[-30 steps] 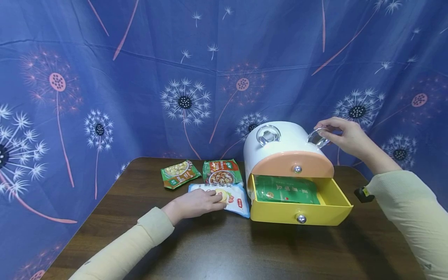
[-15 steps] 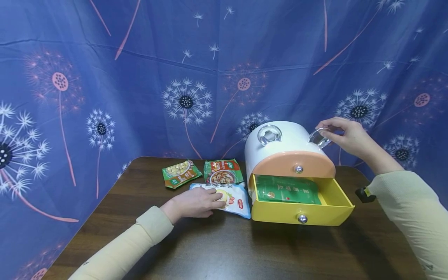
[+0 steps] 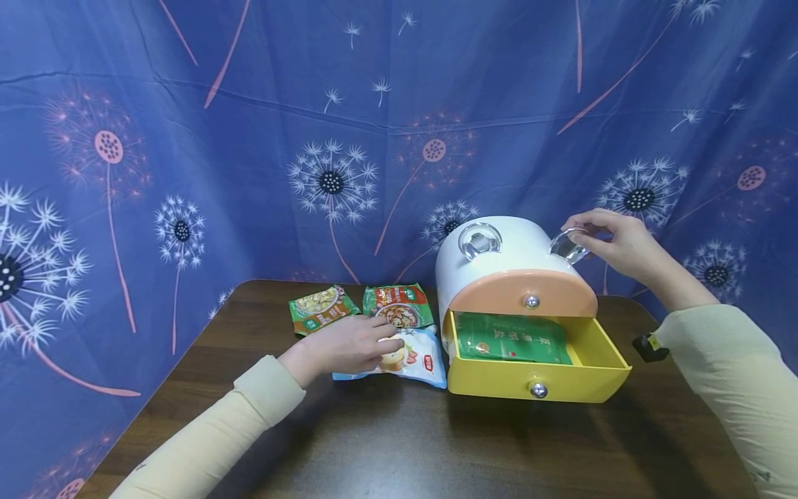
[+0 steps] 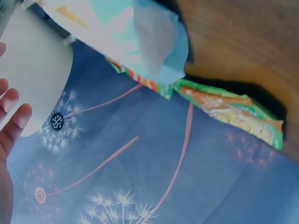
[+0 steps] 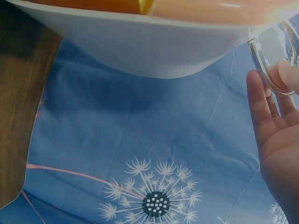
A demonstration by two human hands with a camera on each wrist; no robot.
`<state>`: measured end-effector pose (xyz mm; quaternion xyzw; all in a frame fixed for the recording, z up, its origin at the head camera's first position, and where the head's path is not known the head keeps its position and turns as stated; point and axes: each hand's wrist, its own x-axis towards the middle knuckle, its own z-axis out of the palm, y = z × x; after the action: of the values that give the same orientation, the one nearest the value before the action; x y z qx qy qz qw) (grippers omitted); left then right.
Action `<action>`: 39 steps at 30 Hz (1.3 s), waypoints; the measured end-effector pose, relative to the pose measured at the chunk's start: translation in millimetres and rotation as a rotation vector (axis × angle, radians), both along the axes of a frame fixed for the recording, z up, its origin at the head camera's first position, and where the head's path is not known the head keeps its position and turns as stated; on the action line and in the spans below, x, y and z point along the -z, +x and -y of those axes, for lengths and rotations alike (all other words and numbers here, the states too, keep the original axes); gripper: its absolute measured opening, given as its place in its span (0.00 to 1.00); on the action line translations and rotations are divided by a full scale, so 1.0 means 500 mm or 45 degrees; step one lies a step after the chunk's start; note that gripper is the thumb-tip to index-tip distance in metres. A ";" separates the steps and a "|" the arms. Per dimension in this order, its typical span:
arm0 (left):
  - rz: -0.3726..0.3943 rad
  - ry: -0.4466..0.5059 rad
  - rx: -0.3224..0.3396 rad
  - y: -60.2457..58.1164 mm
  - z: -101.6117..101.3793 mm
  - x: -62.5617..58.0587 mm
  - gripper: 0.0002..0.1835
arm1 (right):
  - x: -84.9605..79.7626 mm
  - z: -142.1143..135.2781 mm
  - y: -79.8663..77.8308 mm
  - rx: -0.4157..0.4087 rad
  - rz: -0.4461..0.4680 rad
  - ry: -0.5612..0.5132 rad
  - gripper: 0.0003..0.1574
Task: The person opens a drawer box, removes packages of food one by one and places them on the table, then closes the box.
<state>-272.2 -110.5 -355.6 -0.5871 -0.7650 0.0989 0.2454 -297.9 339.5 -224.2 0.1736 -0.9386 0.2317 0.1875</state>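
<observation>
In the head view my left hand [image 3: 349, 344] is over a white and blue food bag [image 3: 419, 357], covering part of it. The left wrist view has its fingers [image 4: 19, 115] spread apart with nothing between them, and the bag [image 4: 140, 39] lying beyond. My right hand [image 3: 623, 246] pinches a clear, ear-shaped piece [image 3: 564, 247] on top of a white rounded drawer box [image 3: 517, 242]. In the right wrist view, thumb and fingers meet on that clear piece [image 5: 273, 44]. The box's yellow drawer [image 3: 499, 381] is pulled out, with a green packet [image 3: 511, 338] inside.
Behind the bag lie a green-orange packet [image 3: 321, 310] and a green-red packet [image 3: 397, 305]. Above the drawer is an orange front [image 3: 499, 291] with a silver knob. The wooden table [image 3: 399, 443] ends at a blue dandelion curtain [image 3: 249, 173].
My left hand has shifted up and back over the bag, whose near left edge now shows below it. My right hand stays on the clear piece.
</observation>
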 end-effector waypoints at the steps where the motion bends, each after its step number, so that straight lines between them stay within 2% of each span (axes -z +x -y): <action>1: -0.004 -0.004 0.001 0.000 0.000 -0.005 0.18 | 0.000 0.000 0.000 0.001 -0.003 -0.001 0.18; 11: -0.084 -0.001 0.029 -0.005 -0.008 -0.051 0.15 | 0.002 0.001 -0.001 -0.003 -0.027 0.004 0.17; 20: -0.118 0.034 0.024 -0.007 -0.013 -0.085 0.20 | 0.004 -0.001 -0.004 -0.011 -0.005 -0.009 0.18; 27: -0.214 0.089 0.051 -0.005 -0.018 -0.111 0.16 | 0.003 0.000 -0.004 -0.013 0.018 -0.017 0.19; 33: -0.174 0.095 0.041 -0.002 -0.029 -0.129 0.16 | 0.002 0.001 -0.004 -0.015 0.005 -0.010 0.19; 39: -0.174 0.094 0.038 -0.002 -0.035 -0.146 0.18 | 0.001 0.002 -0.003 -0.013 -0.001 -0.001 0.18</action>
<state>-273.1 -92.9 -282.5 -0.5808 -0.7409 0.1066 0.3200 -299.6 338.8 -225.0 0.1783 -0.9376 0.2331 0.1867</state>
